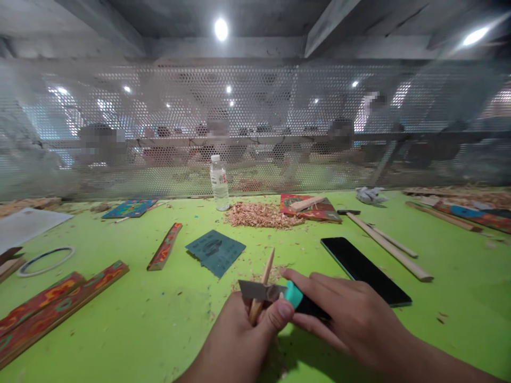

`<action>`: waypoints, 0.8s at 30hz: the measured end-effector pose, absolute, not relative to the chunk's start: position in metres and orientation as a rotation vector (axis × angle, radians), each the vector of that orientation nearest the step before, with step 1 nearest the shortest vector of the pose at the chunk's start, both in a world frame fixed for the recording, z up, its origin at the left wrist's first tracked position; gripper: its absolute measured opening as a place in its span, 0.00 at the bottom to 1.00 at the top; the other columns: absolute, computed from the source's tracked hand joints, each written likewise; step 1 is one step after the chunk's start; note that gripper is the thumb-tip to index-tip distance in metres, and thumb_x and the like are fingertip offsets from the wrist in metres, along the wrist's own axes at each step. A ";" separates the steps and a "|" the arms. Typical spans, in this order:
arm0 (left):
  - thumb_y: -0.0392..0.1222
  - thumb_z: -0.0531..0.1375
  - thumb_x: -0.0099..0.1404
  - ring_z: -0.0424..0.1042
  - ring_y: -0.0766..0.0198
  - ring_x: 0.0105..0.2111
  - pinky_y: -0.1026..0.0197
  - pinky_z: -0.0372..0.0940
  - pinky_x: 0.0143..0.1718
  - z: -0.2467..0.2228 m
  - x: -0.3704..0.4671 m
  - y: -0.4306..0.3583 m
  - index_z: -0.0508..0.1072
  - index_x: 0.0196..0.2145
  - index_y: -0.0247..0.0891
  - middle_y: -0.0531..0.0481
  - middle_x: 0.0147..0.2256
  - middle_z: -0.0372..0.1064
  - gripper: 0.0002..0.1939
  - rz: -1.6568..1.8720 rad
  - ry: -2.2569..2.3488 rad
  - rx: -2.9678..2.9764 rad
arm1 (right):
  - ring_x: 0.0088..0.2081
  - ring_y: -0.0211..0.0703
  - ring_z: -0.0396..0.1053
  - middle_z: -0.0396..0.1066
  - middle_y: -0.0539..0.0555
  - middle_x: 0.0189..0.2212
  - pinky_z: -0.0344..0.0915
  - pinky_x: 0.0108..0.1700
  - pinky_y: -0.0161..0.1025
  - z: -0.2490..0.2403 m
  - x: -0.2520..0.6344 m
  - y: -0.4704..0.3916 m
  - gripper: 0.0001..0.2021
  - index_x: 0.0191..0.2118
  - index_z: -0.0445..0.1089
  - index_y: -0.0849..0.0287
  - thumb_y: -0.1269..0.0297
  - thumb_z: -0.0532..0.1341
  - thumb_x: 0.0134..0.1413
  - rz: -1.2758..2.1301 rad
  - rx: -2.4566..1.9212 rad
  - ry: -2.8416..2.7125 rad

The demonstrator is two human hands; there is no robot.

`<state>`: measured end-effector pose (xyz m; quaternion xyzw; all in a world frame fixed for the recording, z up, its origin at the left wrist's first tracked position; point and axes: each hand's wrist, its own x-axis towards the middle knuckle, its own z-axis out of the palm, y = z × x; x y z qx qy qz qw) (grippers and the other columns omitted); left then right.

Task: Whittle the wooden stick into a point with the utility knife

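My left hand (249, 332) is closed around a thin wooden stick (269, 264) whose tapered tip points away from me. My right hand (351, 314) grips a carving knife (252, 290) by its dark handle. Its broad, angled blade lies across the stick and points left. Turquoise wrapping (294, 293) covers the knife where handle meets blade. My left thumb presses near the back of the blade, close to the wrapping. Small wood shavings (279, 272) lie on the green table (159, 330) just beyond the stick.
A black phone (365, 271) lies right of my hands, near a hammer (391, 247). Ahead are dark sandpaper (215, 252), a shavings heap (259, 215) and a water bottle (219, 183). Painted wooden strips (67, 306) and a tape ring (27, 273) lie left. A perforated screen (255, 122) stands behind.
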<state>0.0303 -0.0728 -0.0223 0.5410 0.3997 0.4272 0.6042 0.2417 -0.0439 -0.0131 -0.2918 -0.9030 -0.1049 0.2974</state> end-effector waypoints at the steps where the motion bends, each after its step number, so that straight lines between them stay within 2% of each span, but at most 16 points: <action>1: 0.66 0.69 0.63 0.64 0.64 0.30 0.63 0.63 0.34 -0.021 0.030 -0.073 0.73 0.32 0.38 0.54 0.28 0.64 0.26 0.983 0.895 1.227 | 0.29 0.47 0.82 0.83 0.58 0.34 0.75 0.29 0.40 -0.013 0.243 -0.043 0.25 0.60 0.71 0.64 0.50 0.46 0.81 -0.273 -0.783 -2.372; 3: 0.67 0.69 0.63 0.59 0.66 0.26 0.64 0.59 0.29 -0.021 0.030 -0.072 0.70 0.31 0.38 0.57 0.25 0.59 0.27 0.955 0.853 1.186 | 0.31 0.47 0.82 0.83 0.59 0.36 0.76 0.32 0.40 -0.012 0.245 -0.041 0.25 0.61 0.71 0.64 0.48 0.49 0.79 -0.215 -0.815 -2.315; 5: 0.67 0.70 0.62 0.58 0.67 0.26 0.63 0.59 0.29 -0.022 0.030 -0.071 0.71 0.33 0.38 0.58 0.26 0.58 0.28 0.963 0.834 1.182 | 0.32 0.48 0.83 0.84 0.60 0.37 0.77 0.34 0.41 -0.012 0.247 -0.037 0.26 0.62 0.71 0.63 0.47 0.51 0.78 -0.107 -0.847 -2.286; 7: 0.65 0.71 0.61 0.64 0.64 0.30 0.61 0.63 0.35 -0.022 0.030 -0.071 0.74 0.39 0.37 0.54 0.30 0.64 0.28 0.989 0.812 1.201 | 0.36 0.50 0.84 0.85 0.62 0.41 0.78 0.36 0.41 -0.012 0.248 -0.034 0.25 0.62 0.72 0.62 0.47 0.54 0.77 0.015 -0.861 -2.311; 11: 0.66 0.68 0.65 0.72 0.52 0.47 0.52 0.67 0.52 -0.020 0.029 -0.074 0.76 0.50 0.38 0.43 0.44 0.75 0.29 0.968 0.839 1.287 | 0.46 0.55 0.84 0.84 0.64 0.50 0.80 0.46 0.43 -0.012 0.247 -0.030 0.21 0.60 0.76 0.59 0.50 0.59 0.74 0.245 -0.808 -2.420; 14: 0.67 0.65 0.68 0.68 0.43 0.59 0.44 0.59 0.65 -0.020 0.028 -0.076 0.77 0.53 0.38 0.37 0.52 0.74 0.30 0.985 0.934 1.338 | 0.43 0.53 0.84 0.85 0.61 0.47 0.79 0.45 0.42 -0.013 0.246 -0.030 0.18 0.56 0.78 0.58 0.51 0.62 0.71 0.411 -0.794 -2.469; 17: 0.67 0.64 0.67 0.65 0.39 0.63 0.41 0.53 0.69 -0.024 0.027 -0.076 0.76 0.54 0.37 0.34 0.55 0.73 0.32 0.966 0.953 1.376 | 0.41 0.53 0.85 0.85 0.60 0.46 0.78 0.43 0.42 -0.015 0.245 -0.031 0.20 0.57 0.78 0.59 0.52 0.64 0.70 0.464 -0.801 -2.485; 19: 0.68 0.62 0.69 0.63 0.39 0.64 0.41 0.51 0.70 -0.028 0.027 -0.076 0.76 0.55 0.37 0.33 0.58 0.72 0.33 0.960 1.009 1.412 | 0.44 0.56 0.84 0.84 0.63 0.49 0.79 0.44 0.44 -0.018 0.246 -0.031 0.23 0.61 0.76 0.62 0.52 0.63 0.71 0.397 -0.797 -2.497; 21: 0.69 0.59 0.70 0.65 0.38 0.61 0.41 0.55 0.67 -0.031 0.026 -0.077 0.77 0.54 0.37 0.33 0.56 0.73 0.33 0.951 1.115 1.460 | 0.45 0.58 0.84 0.83 0.65 0.51 0.80 0.44 0.46 -0.021 0.247 -0.032 0.25 0.64 0.73 0.64 0.52 0.61 0.73 0.300 -0.805 -2.507; 24: 0.70 0.54 0.72 0.72 0.44 0.45 0.48 0.65 0.50 -0.034 0.025 -0.079 0.78 0.45 0.36 0.38 0.41 0.76 0.32 0.884 1.224 1.539 | 0.43 0.58 0.85 0.83 0.66 0.50 0.81 0.42 0.47 -0.026 0.248 -0.035 0.25 0.66 0.71 0.65 0.52 0.59 0.74 0.206 -0.826 -2.503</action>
